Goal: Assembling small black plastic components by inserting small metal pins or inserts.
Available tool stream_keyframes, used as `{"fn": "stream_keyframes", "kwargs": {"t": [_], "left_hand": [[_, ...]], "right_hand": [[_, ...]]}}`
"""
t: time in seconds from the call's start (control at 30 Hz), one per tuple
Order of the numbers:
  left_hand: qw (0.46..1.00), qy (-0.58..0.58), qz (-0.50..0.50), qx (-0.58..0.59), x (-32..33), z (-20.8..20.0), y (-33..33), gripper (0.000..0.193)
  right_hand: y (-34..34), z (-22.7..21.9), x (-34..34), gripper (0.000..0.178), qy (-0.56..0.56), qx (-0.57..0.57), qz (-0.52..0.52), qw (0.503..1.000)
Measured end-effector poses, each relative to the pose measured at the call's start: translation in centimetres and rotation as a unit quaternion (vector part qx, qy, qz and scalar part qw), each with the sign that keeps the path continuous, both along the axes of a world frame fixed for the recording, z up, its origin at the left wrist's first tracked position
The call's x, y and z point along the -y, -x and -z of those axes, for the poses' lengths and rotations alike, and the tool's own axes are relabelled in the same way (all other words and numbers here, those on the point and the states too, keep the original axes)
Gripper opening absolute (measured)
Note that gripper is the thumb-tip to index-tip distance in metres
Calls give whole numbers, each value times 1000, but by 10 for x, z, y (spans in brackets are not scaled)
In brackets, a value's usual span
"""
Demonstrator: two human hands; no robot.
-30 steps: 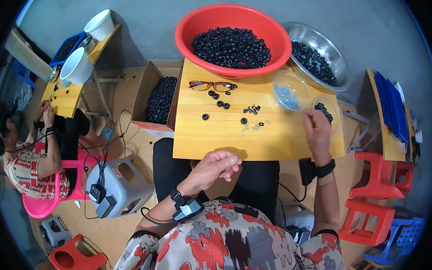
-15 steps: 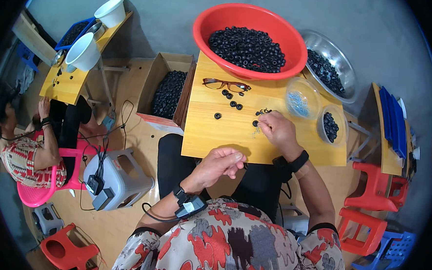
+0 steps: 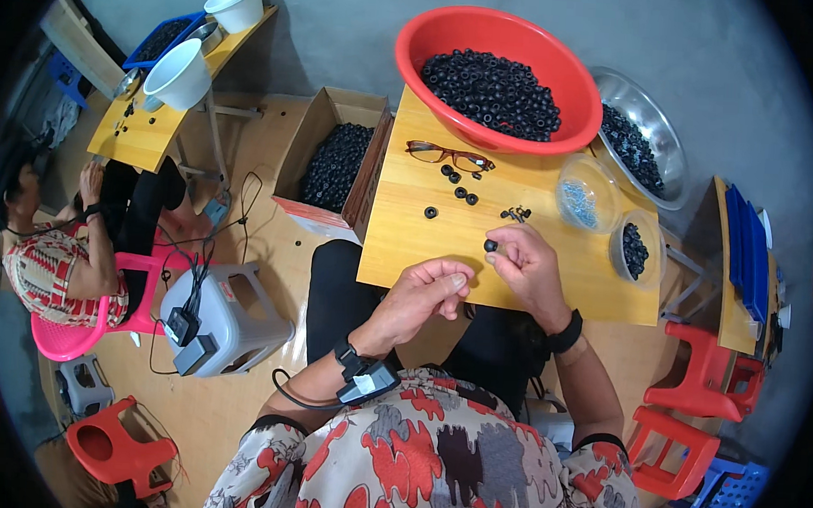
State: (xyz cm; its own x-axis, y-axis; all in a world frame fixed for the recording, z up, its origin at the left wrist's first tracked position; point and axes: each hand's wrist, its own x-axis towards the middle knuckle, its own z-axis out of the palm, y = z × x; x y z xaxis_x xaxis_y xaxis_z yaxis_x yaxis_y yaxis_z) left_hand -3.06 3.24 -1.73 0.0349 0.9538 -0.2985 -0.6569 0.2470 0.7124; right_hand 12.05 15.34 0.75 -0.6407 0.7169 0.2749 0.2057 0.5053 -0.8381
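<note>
My right hand (image 3: pixel 527 268) pinches a small round black part (image 3: pixel 491 246) between thumb and fingertips, above the yellow table (image 3: pixel 393 253). My left hand (image 3: pixel 418 301) is closed at the table's near edge, thumb pressed to the curled fingers; whatever it may hold is hidden. Several loose black rings (image 3: pixel 431 213) lie beyond my hands. A small cluster of tiny black pieces (image 3: pixel 516 214) sits just past the right hand. To its right stand a clear bowl of small bluish pieces (image 3: pixel 577 203) and a clear tub of black parts (image 3: pixel 635 250).
A red basin (image 3: pixel 408 47) full of black rings and a steel bowl (image 3: pixel 673 162) stand at the far side, near brown-framed glasses (image 3: pixel 448 155). Left of the table is a cardboard box (image 3: pixel 308 111) of black parts. A co-worker (image 3: pixel 66 264) sits at another table on the left.
My right hand has lifted from the tabletop and drawn slightly nearer with the black part in its fingertips. My left hand stays closed. The whole view has shifted a little.
</note>
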Motion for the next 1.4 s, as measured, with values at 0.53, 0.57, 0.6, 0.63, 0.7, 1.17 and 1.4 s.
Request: {"fn": "stream_keyframes", "kwargs": {"t": [0.53, 0.57, 0.6, 0.63, 0.7, 1.17, 1.4], "left_hand": [[994, -43, 16, -103, 10, 5, -11, 19], [994, -43, 17, -104, 11, 7, -11, 19], [994, -38, 24, -102, 11, 9, -10, 19], [994, -34, 29, -100, 12, 9, -10, 20], [994, -26, 31, -101, 13, 6, -11, 20], [994, -39, 29, -94, 15, 11, -4, 22], [992, -48, 34, -110, 15, 2, -2, 23]], "right_hand": [[-11, 0, 57, 22, -90, 49, 4, 995], [-16, 1, 56, 21, -35, 59, -4, 998], [-21, 2, 52, 21, -34, 59, -2, 998], [-26, 2, 44, 19, -45, 106, 33, 993], [-40, 9, 27, 17, -54, 151, 69, 985], [-18, 29, 12, 13, -161, 148, 100, 971], [-12, 40, 6, 14, -222, 178, 104, 953]]}}
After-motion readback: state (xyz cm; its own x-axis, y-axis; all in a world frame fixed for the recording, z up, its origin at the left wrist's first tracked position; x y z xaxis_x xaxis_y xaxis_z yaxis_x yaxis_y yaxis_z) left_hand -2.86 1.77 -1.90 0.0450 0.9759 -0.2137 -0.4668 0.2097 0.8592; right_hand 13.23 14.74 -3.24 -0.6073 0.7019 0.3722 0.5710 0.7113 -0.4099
